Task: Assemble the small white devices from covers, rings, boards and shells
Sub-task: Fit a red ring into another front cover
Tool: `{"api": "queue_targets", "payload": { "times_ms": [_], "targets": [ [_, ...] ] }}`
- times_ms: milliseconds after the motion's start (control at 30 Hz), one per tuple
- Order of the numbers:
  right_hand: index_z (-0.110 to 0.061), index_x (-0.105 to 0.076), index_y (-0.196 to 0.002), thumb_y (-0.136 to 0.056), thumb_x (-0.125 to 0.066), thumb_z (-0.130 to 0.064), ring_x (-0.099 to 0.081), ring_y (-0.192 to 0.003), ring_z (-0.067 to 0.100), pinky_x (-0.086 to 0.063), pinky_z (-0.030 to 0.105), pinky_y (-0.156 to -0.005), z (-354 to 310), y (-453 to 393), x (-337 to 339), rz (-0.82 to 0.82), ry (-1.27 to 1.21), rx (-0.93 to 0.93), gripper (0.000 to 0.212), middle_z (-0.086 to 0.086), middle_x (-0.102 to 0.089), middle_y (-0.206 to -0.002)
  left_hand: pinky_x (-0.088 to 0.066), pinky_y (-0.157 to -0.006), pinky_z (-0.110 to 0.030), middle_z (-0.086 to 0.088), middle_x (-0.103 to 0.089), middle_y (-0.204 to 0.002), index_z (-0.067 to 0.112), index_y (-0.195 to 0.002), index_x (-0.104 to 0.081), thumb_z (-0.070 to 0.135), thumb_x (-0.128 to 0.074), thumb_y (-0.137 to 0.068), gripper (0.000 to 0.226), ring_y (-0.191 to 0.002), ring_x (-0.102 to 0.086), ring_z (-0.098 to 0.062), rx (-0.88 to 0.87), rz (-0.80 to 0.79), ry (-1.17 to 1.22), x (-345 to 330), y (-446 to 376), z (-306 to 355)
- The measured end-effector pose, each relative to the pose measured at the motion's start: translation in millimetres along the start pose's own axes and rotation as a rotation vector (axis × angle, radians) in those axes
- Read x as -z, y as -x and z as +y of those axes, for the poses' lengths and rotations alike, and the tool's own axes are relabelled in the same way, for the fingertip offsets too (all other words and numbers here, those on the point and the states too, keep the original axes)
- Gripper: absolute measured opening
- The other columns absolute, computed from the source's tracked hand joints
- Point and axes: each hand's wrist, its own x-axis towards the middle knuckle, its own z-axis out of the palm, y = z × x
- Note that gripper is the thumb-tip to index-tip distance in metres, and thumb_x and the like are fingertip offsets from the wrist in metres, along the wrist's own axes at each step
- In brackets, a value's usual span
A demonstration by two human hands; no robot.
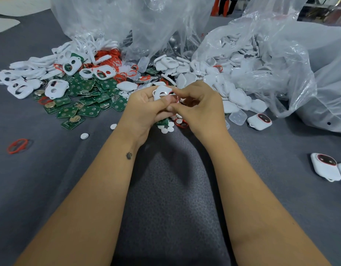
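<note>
Two hands meeting over the middle of the bench, fingers curled in tight: left hand (pixel 146 104) gripping a white cover (pixel 162 92) with its oval opening turned up, right hand (pixel 200 104) pinching a thin red ring (pixel 177 98) against the cover's edge, apparently working it into the opening. Hard to tell whether seated yet, with thumbs hiding the joint. Just below the hands, another red ring (pixel 181 122) and a scatter of small white discs (pixel 166 129) on the grey bench (pixel 175 189). Farther out to the left, a heap of green boards (pixel 85 96) mixed with more white covers (pixel 56 88), a tangle of red rings (pixel 112 58) behind, one stray ring (pixel 18 145) lying well apart. To the right, a pile of white shells (pixel 233 73) spilling from a clear plastic bag (pixel 281 64). Finished devices few: one (pixel 259 121) near the bag's mouth, another (pixel 325 167) at the right edge with a further piece just beside it. Judging by that, barely begun: only a handful complete, hundreds of loose parts left, and the unit in hand at an early stage, with board and shell not yet added.
</note>
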Motion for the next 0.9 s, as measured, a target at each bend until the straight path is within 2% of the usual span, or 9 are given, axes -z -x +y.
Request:
{"api": "queue_targets", "payload": {
  "times_ms": [133, 233, 300, 367, 433, 500, 600, 700, 900],
  "targets": [
    [-0.019, -0.073, -0.108, -0.077, -0.075, -0.003, -0.055, -0.071, -0.004, -0.043, 0.006, -0.066, -3.7, 2.1, -0.5, -0.013, -0.082, -0.039, 0.035, 0.006, -0.062, -0.101, -0.056, -0.069, -0.02, 0.002, -0.074, -0.08, 0.009, -0.1, -0.065, -0.004, -0.054, -0.094, 0.018, -0.077, -0.071, -0.011, -0.045, 0.032, 0.066, -2.4, -0.7, -0.6],
    [-0.017, -0.072, -0.109, -0.087, -0.064, -0.004, -0.063, -0.086, 0.01, -0.053, 0.025, -0.082, -5.5, 1.3, 1.4, 0.033, -0.316, -0.187, 0.027, 0.005, -0.068, -0.105, -0.057, -0.074, -0.022, -0.002, -0.074, -0.088, 0.006, -0.107, -0.062, -0.004, -0.054, -0.094, 0.018, -0.087, -0.071, -0.014, -0.08, 0.044, 0.103, -3.9, -1.9, 0.1],
    [-0.009, -0.072, -0.108, -0.091, -0.06, -0.005, -0.067, -0.097, 0.021, -0.054, 0.037, -0.092, -4.7, 0.3, 2.7, 0.047, -0.406, -0.233, 0.021, 0.008, -0.072, -0.105, -0.057, -0.078, -0.025, -0.005, -0.072, -0.093, 0.005, -0.109, -0.061, -0.003, -0.055, -0.093, 0.019, -0.092, -0.07, -0.016, -0.096, 0.047, 0.097, -4.5, -2.0, -0.1],
    [-0.005, -0.072, -0.107, -0.092, -0.059, -0.006, -0.067, -0.101, 0.027, -0.053, 0.045, -0.095, -4.3, 0.7, 2.4, 0.042, -0.432, -0.23, 0.019, 0.013, -0.072, -0.104, -0.057, -0.079, -0.025, -0.007, -0.07, -0.096, 0.004, -0.111, -0.061, -0.003, -0.056, -0.093, 0.019, -0.094, -0.069, -0.017, -0.11, 0.04, 0.075, -4.4, -1.5, -0.5],
    [-0.007, -0.073, -0.105, -0.092, -0.062, -0.01, -0.068, -0.1, 0.027, -0.053, 0.044, -0.094, -5.3, 1.8, 2.0, 0.04, -0.454, -0.221, 0.017, 0.013, -0.072, -0.103, -0.056, -0.079, -0.024, -0.007, -0.069, -0.098, 0.003, -0.114, -0.06, -0.001, -0.057, -0.093, 0.021, -0.095, -0.068, -0.015, -0.122, 0.029, 0.058, -4.2, -0.6, -0.4],
    [-0.013, -0.073, -0.102, -0.09, -0.066, -0.013, -0.068, -0.093, 0.019, -0.056, 0.036, -0.089, -6.5, 2.1, 1.8, 0.052, -0.469, -0.217, 0.014, 0.007, -0.073, -0.099, -0.056, -0.079, -0.024, -0.007, -0.069, -0.1, 0.004, -0.114, -0.06, 0.0, -0.058, -0.093, 0.022, -0.095, -0.069, -0.016, -0.139, 0.021, 0.046, -4.4, 0.0, -0.7],
    [-0.027, -0.07, -0.095, -0.082, -0.074, -0.014, -0.06, -0.077, 0.01, -0.053, 0.024, -0.075, -6.7, 2.7, -0.3, 0.14, -0.301, -0.115, 0.019, -0.001, -0.065, -0.089, -0.056, -0.077, -0.024, -0.007, -0.071, -0.098, 0.006, -0.11, -0.062, 0.0, -0.06, -0.092, 0.019, -0.093, -0.071, -0.017, -0.152, 0.051, -0.004, -6.0, 0.0, -1.7],
    [-0.017, -0.073, -0.088, -0.081, -0.072, -0.008, -0.063, -0.082, 0.014, -0.052, 0.031, -0.077, -7.3, 4.4, -4.7, 0.184, -0.158, -0.017, 0.012, 0.002, -0.068, -0.088, -0.057, -0.077, -0.026, -0.007, -0.071, -0.095, 0.006, -0.109, -0.063, -0.001, -0.061, -0.092, 0.019, -0.089, -0.07, -0.015, -0.149, 0.071, -0.046, -5.8, -0.7, -3.6],
    [-0.011, -0.073, -0.083, -0.083, -0.068, -0.001, -0.066, -0.083, 0.018, -0.053, 0.03, -0.077, -6.0, 4.6, -7.3, 0.199, -0.184, -0.045, 0.012, 0.008, -0.07, -0.085, -0.059, -0.076, -0.028, -0.008, -0.071, -0.091, 0.007, -0.104, -0.065, -0.004, -0.06, -0.091, 0.018, -0.086, -0.07, -0.018, -0.112, 0.067, -0.022, -5.4, -1.0, -4.4]
  ]
}}
